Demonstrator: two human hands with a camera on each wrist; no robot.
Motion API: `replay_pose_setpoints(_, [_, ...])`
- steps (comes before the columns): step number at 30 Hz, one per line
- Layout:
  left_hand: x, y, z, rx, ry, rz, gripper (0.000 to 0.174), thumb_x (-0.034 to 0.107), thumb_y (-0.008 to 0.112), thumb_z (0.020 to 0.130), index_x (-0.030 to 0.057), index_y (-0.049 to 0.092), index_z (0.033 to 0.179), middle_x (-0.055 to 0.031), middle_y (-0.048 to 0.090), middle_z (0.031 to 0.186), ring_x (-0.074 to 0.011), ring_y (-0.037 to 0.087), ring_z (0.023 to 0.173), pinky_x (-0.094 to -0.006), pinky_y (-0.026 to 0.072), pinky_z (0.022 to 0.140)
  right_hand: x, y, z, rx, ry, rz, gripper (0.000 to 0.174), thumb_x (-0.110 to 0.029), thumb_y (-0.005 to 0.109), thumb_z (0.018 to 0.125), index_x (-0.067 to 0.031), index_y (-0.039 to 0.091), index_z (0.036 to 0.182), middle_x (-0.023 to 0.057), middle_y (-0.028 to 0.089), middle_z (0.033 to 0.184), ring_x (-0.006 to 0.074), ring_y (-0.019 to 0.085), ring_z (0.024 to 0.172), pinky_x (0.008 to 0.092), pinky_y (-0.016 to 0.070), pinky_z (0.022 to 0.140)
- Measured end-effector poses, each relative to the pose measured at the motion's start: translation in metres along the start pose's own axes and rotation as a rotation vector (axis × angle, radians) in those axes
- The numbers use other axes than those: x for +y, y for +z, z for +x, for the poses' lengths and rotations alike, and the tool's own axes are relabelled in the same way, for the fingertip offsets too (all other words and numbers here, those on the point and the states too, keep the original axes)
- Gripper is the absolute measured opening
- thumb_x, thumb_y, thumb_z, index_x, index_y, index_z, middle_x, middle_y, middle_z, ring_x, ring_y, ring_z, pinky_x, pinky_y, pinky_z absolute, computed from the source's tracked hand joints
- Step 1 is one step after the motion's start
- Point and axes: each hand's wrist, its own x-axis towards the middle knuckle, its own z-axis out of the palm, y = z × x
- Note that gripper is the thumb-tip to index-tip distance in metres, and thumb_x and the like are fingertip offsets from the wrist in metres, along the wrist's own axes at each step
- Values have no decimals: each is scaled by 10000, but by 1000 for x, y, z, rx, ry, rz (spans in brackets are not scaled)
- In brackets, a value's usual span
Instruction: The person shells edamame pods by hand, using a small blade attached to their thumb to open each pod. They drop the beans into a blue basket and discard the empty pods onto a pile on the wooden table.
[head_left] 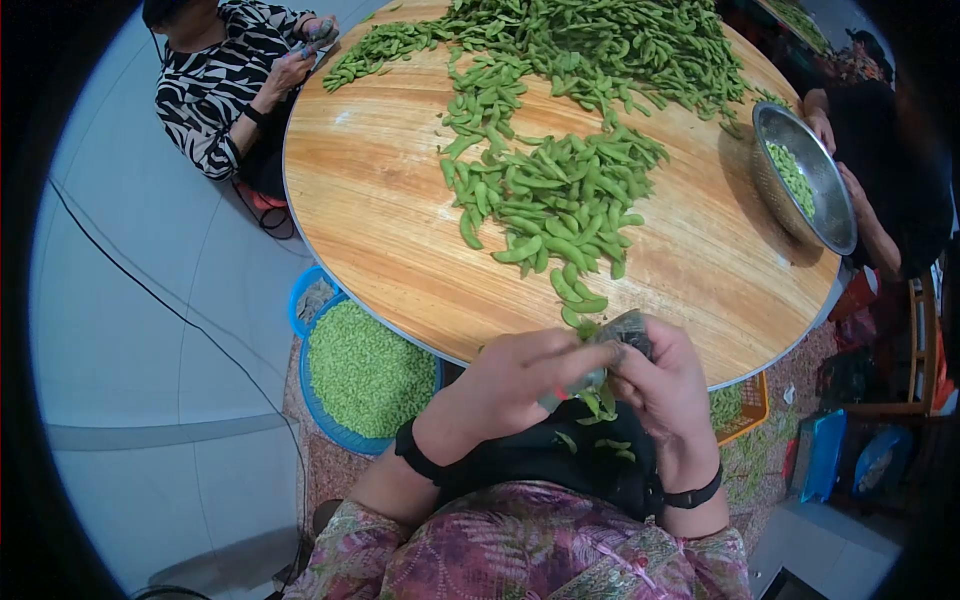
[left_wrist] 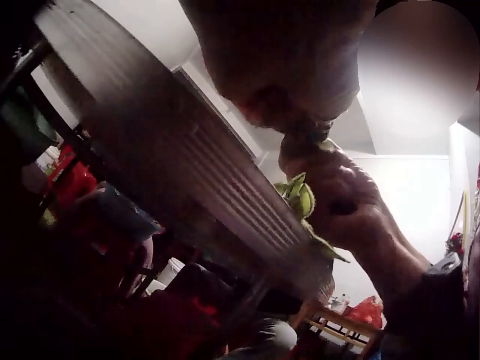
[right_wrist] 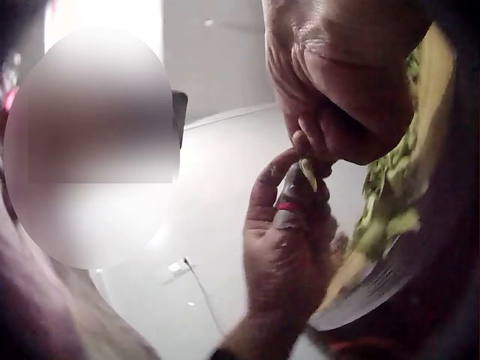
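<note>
L hand (head_left: pixel 520 375) grips a small grey tool (head_left: pixel 565 393); R hand (head_left: pixel 668 385) pinches a green pod (head_left: pixel 600 402). Both hang just off the near edge of the round table (head_left: pixel 380 220). The pod pile (head_left: pixel 560 200) sits mid-table, bare wood to its left. A blue basket (head_left: pixel 345 437) sits under the edge & a steel bowl (head_left: pixel 765 170) at the right rim.

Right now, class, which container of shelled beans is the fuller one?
The blue basket below the table's left edge, heaped to its rim. The steel bowl at the table's right edge holds only a thin streak of beans.
</note>
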Motion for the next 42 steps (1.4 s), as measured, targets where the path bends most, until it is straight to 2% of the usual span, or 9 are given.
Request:
replay_pose_setpoints(4, [5,4,-3,81,128,43,340,-48,555,695,73,562,1012,-78,554,836,-275,563,724,-322,476,649,7,5,-3,-118,202,628,102,-46,540,840,19,562,915,-23,471,557,18,347,400,177,248,368])
replay_pose_setpoints(7, [3,10,-5,399,-177,-250,131,-20,515,793,27,490,913,-69,543,739,-151,524,616,-226,402,539,-6,1,-10,-172,145,58,120,-41,546,809,22,605,893,9,529,586,27,405,422,174,293,387])
replay_pose_setpoints(8, [-3,13,-6,581,-277,-486,118,-22,485,808,22,459,914,-54,522,724,-120,479,583,-197,363,511,-15,-12,-7,-546,-158,-293,143,-33,545,804,15,624,913,26,575,628,51,478,474,209,370,435])
replay_pose_setpoints(13, [-13,3,-3,392,-459,-415,181,-2,434,841,-5,490,1013,-22,500,758,-45,406,595,-173,309,504,-10,-16,22,198,-401,-1080,146,-100,610,771,-29,601,898,146,590,629,274,577,538,338,451,510])
replay_pose_setpoints(20, [-19,4,-15,424,-569,-829,143,8,447,836,8,511,964,-22,507,792,-46,408,613,-167,305,516,-4,-8,28,232,-386,-1481,140,-143,624,760,-28,556,799,186,578,651,354,571,618,420,446,534])
replay_pose_setpoints(24, [-8,11,-7,410,-643,-872,200,10,462,834,7,503,1030,-29,505,792,-48,413,635,-160,295,518,3,-16,23,271,-479,-1238,133,-125,618,770,-7,562,796,175,580,636,289,585,563,375,441,514])
replay_pose_setpoints(27, [4,16,6,429,-671,-1105,245,14,476,834,6,497,1077,-32,513,806,-46,426,653,-161,302,524,3,-12,14,211,-348,-647,139,-122,604,820,11,566,826,1,535,605,61,478,554,234,388,486])
replay_pose_setpoints(32, [-7,24,0,469,-555,-1443,368,-111,490,713,-13,519,1067,-41,556,917,-115,536,813,-209,427,684,-8,6,-2,-33,-25,-309,151,-177,536,888,-26,549,880,-35,511,646,25,425,548,179,335,484])
replay_pose_setpoints(42, [3,24,-2,437,-575,-754,177,-19,539,782,24,541,954,-28,569,868,-96,529,781,-215,421,683,6,6,-3,-170,89,-115,233,-188,389,953,-34,505,822,-31,494,652,36,383,511,173,291,459])
